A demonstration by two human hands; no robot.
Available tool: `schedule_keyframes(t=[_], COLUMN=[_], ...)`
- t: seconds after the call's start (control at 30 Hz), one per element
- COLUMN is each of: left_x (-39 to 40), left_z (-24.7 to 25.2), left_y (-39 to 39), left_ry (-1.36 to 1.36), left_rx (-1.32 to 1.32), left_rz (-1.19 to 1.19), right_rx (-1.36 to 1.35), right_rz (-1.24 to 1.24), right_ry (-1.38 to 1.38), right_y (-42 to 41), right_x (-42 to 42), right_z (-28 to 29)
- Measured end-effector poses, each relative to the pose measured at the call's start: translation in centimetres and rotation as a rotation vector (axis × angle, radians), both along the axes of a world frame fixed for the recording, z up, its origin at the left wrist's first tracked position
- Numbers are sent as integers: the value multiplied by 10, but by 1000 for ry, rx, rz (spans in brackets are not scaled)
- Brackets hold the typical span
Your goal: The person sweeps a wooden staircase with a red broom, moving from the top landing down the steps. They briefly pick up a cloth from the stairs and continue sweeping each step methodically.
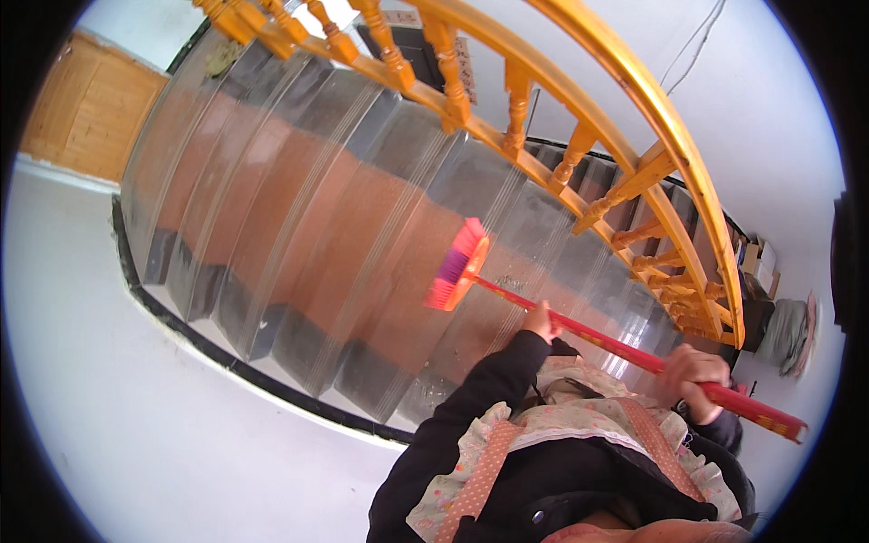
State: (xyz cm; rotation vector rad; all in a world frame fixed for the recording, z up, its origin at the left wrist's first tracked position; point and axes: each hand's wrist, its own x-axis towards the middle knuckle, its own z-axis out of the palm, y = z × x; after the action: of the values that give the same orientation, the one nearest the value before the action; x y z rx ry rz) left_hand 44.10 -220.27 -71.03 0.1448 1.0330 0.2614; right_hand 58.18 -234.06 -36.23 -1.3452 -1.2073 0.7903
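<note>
A red broom handle [597, 338] runs slantwise across the view, with gold writing along it. My left hand [541, 322] is closed around its lower part, nearer the broom head. Higher up, close to the handle's top end, my right hand [696, 381] grips it too. At the far end is an orange broom head [474, 271] with pink and purple bristles [453, 268], over the reddish middle band of a stair step [400, 278]. Whether the bristles touch the step I cannot tell. A small patch of loose dirt [510, 282] lies beside the broom head.
A yellow wooden balustrade [451, 78] with turned balusters borders the stairs. Across from it is a white wall [170, 400] with a black skirting strip [251, 370]. A wooden door [95, 105] stands at the far left. Boxes [759, 268] and grey cloth [784, 336] are at right.
</note>
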Motion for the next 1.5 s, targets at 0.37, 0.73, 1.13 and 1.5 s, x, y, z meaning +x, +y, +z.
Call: schedule_keyframes(t=[0.37, 0.73, 1.13, 1.5], left_x=[-99, -158, -336, -266], left_z=[115, 101, -46, 17], left_y=[-91, -141, -209, -191], left_ry=[-290, -599, 19, -178], left_rx=[14, -369, -403, -328], left_rz=[166, 236, 1314, 1003], right_rx=[80, 22, -99, -106], right_rz=[85, 423, 1549, 1243], right_ry=[-115, -177, 120, -6], right_y=[-60, -33, 82, 65], right_x=[-60, -115, -278, -247], right_z=[80, 96, -76, 13])
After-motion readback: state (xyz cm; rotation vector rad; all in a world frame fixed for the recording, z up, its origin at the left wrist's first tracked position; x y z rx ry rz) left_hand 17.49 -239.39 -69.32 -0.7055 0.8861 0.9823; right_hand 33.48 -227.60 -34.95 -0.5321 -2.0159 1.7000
